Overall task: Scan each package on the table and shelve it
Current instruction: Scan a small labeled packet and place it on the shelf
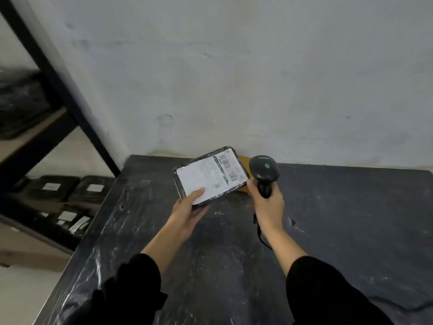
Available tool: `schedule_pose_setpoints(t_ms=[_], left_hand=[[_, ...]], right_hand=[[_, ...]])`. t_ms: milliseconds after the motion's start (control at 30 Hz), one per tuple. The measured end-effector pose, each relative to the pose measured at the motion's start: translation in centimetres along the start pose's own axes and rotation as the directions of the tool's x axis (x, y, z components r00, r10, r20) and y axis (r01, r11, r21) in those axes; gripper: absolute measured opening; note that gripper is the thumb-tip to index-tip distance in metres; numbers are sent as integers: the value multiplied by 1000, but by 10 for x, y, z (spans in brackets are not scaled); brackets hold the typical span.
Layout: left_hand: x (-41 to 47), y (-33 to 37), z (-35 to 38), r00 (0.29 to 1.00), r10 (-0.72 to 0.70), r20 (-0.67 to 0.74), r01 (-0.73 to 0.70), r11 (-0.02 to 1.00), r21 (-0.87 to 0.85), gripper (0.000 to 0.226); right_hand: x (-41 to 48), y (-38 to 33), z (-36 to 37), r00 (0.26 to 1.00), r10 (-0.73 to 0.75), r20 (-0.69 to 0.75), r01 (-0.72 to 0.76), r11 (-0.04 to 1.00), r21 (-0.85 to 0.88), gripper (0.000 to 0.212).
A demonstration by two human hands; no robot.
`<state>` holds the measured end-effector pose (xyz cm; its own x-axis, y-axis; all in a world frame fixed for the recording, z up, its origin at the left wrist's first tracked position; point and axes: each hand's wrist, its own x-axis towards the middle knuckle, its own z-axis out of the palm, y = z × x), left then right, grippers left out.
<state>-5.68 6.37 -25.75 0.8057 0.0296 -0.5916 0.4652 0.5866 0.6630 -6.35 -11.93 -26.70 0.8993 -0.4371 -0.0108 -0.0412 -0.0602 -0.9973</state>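
Observation:
A flat black package [212, 175] with a white barcode label is held above the table, tilted, label up. My left hand [187, 213] grips its near left corner, thumb on the label. My right hand [268, 206] is closed round the handle of a black barcode scanner [264, 173], which shows a green light and sits just right of the package. A brown cardboard piece [243, 160] peeks out behind the package, mostly hidden.
The table [339, 219] is covered in dark plastic sheet and stands against a grey wall. A black metal shelf rack [58, 95] is at the left, with black labelled packages [70, 191] on its lower shelves. The scanner's cable hangs under my right wrist.

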Motion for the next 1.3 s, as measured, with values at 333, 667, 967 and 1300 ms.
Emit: schedule_pose_setpoints(t_ms=[333,667,967,1300], left_hand=[[-52,-23,-18,985,1,173,-69,921,383,72],[-56,3,-39,979,-36,199,-107,742,662,25],[-34,-23,-47,988,106,-112,-56,924,378,51],[-25,-32,-48,964,212,-162,-146,927,347,63]], right_hand=[[-13,-23,-10,985,145,97,-163,959,232,46],[-12,-15,-19,935,131,329,-175,978,110,32],[-21,-15,-30,857,198,477,-286,951,118,22],[-41,-26,-20,770,131,624,-222,973,69,18]])
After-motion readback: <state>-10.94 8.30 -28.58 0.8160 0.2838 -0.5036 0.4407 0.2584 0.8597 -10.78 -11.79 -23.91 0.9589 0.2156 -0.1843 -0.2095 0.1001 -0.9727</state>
